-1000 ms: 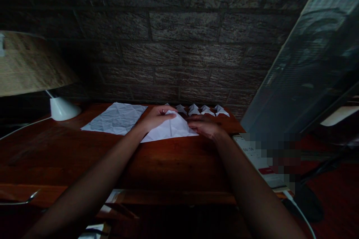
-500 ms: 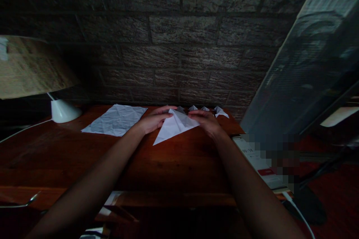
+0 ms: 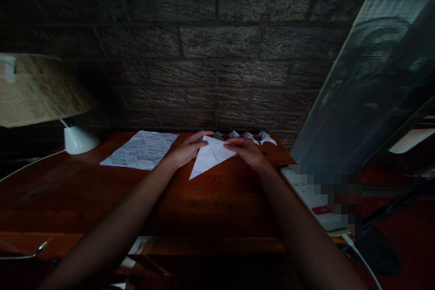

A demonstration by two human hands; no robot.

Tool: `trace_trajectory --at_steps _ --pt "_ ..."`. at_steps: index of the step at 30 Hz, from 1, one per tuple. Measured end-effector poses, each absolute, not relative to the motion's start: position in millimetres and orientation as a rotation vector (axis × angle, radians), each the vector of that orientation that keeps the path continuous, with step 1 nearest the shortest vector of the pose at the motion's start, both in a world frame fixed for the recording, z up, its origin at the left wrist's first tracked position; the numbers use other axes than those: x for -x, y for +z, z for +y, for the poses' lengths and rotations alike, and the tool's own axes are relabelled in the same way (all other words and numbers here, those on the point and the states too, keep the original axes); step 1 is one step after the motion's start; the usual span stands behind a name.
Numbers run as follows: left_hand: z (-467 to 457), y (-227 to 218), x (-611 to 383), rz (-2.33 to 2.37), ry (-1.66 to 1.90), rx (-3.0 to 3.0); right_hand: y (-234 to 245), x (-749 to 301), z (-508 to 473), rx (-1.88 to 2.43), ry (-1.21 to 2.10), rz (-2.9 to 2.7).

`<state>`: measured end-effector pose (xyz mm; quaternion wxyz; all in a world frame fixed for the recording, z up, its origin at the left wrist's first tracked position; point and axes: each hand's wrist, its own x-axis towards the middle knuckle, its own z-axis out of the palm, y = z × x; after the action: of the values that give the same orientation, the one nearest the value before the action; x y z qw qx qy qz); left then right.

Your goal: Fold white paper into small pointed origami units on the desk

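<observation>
Folded white paper between hands, triangular, one corner pointing near left. Left hand pinches its far left side, thumb on top; right hand grips its right side. Small folded pieces in row just beyond right hand, along far edge of wooden table. Creased sheet left of left hand. Wood surface stretches from paper to near edge, between forearms.

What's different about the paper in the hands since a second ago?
The folded paper has turned, its near-left corner swinging rightward. The left hand and right hand both hold it. The creased sheet, lamp and small folded shapes stayed put.
</observation>
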<state>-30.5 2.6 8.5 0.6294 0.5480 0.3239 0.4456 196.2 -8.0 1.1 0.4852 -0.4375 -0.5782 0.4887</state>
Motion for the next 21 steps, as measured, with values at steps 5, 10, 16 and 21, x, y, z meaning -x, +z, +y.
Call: trace_trajectory --at_steps 5,10,16,21 --pt "4.7 4.0 32.0 0.785 0.978 -1.280 0.1 -196.5 -6.2 1.055 1.070 -1.308" --pt "8.1 1.6 27.9 0.786 1.187 -1.239 -1.5 -191.8 -10.6 1.017 1.246 -1.086" --pt "-8.3 5.0 25.2 0.730 0.975 -1.312 -3.0 -188.1 -7.2 0.878 1.269 -1.140" --pt "-14.1 4.1 23.8 0.799 0.902 -1.425 1.5 -185.3 -9.3 0.789 1.290 -1.221"
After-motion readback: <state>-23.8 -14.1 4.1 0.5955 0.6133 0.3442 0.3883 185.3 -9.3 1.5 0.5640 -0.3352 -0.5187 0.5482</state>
